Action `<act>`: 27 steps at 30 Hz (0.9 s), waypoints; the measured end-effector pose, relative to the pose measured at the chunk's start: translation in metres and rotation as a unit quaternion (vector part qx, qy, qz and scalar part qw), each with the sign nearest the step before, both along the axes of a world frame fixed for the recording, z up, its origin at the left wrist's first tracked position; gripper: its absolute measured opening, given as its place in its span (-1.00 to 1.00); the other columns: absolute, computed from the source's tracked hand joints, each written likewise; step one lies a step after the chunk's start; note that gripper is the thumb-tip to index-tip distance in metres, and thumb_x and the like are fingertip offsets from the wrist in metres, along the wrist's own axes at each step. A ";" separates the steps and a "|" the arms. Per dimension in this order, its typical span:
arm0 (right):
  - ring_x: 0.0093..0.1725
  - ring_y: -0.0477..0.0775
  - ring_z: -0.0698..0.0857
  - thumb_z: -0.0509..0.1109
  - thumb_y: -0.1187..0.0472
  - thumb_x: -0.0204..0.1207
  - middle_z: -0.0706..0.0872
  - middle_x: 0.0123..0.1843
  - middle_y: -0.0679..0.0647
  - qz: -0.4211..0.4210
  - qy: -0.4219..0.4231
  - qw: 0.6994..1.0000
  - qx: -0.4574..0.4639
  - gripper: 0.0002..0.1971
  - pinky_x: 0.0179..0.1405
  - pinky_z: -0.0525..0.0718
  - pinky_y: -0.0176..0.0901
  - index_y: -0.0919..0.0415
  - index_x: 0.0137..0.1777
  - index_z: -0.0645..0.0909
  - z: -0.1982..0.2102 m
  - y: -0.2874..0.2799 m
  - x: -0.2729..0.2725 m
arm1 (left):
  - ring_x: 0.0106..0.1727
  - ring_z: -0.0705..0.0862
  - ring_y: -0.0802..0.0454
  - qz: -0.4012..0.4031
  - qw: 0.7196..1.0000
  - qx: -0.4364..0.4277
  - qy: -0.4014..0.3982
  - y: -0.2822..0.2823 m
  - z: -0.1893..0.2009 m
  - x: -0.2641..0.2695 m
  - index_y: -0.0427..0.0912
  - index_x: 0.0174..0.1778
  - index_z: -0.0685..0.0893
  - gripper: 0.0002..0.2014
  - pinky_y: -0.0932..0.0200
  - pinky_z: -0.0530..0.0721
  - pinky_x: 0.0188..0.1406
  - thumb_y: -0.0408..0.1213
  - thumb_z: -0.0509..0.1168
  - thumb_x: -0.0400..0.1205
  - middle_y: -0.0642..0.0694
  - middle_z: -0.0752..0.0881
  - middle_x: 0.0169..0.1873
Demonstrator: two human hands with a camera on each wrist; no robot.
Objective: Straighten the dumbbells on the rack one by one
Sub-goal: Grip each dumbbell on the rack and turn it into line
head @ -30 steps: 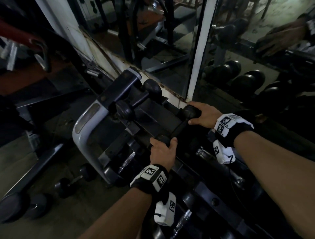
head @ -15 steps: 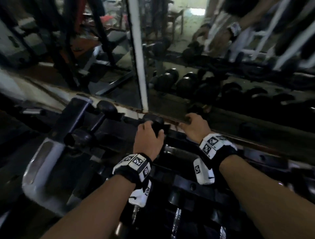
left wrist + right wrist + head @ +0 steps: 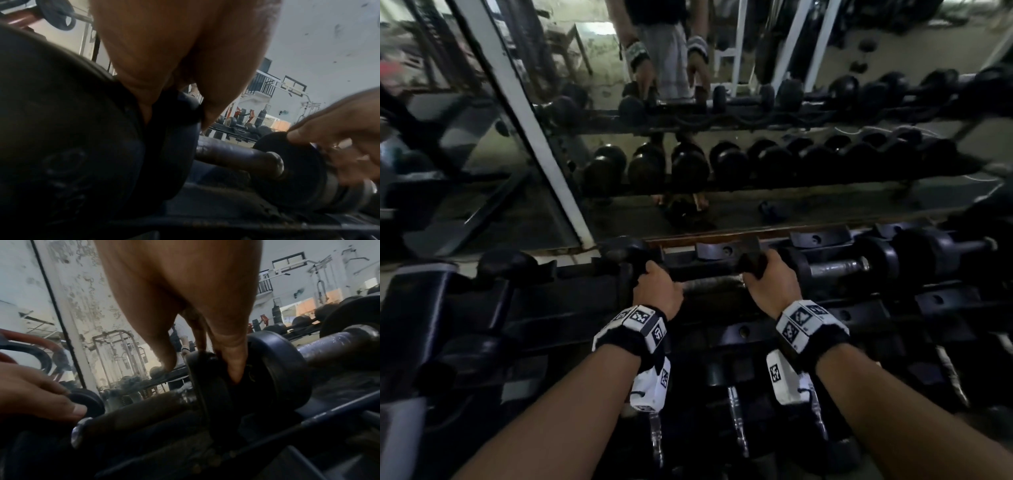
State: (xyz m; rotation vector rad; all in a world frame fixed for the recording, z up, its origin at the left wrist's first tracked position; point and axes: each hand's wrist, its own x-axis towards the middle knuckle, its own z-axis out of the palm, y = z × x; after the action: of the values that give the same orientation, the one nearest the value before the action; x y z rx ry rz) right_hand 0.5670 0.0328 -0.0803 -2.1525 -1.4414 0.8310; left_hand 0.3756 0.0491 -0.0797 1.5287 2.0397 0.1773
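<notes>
A black plate dumbbell (image 3: 710,285) with a worn dark handle lies crosswise on the top tier of the dumbbell rack (image 3: 571,308), parallel to the mirror. My left hand (image 3: 650,272) grips its left end plate (image 3: 176,128), fingers curled over the top. My right hand (image 3: 767,265) grips the right end plate (image 3: 198,386), with its fingers (image 3: 232,356) hooked between that plate and the neighbouring one. The handle (image 3: 236,154) runs free between both hands. My fingertips are hidden behind the plates in the head view.
A dumbbell with a chrome handle (image 3: 839,265) lies close on the right. A small round-headed dumbbell (image 3: 619,250) sits just left. A wall mirror (image 3: 722,212) stands right behind the rack. Several dumbbells with chrome handles (image 3: 736,431) fill the lower tier.
Both hands left the small round-headed dumbbell near the rack's left end and moved right. They now grip the two ends of the plate dumbbell. The head view swung right.
</notes>
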 end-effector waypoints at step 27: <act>0.36 0.40 0.56 0.47 -0.01 0.48 0.67 0.36 0.21 0.179 0.038 0.973 0.144 -0.43 0.29 0.52 0.04 0.00 0.47 0.43 0.063 0.079 0.083 | 0.41 0.53 -0.32 0.321 0.908 0.238 -0.123 -0.026 0.050 0.095 -0.13 0.62 0.34 -0.33 -0.06 0.48 0.39 -0.08 0.37 0.60 -0.28 0.62 0.38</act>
State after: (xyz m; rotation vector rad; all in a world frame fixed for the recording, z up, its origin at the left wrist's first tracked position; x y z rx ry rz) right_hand 0.6496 0.1122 -0.0174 -1.6578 -1.8153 0.7569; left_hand 0.4711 0.0233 -0.0300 0.9383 2.3123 1.1354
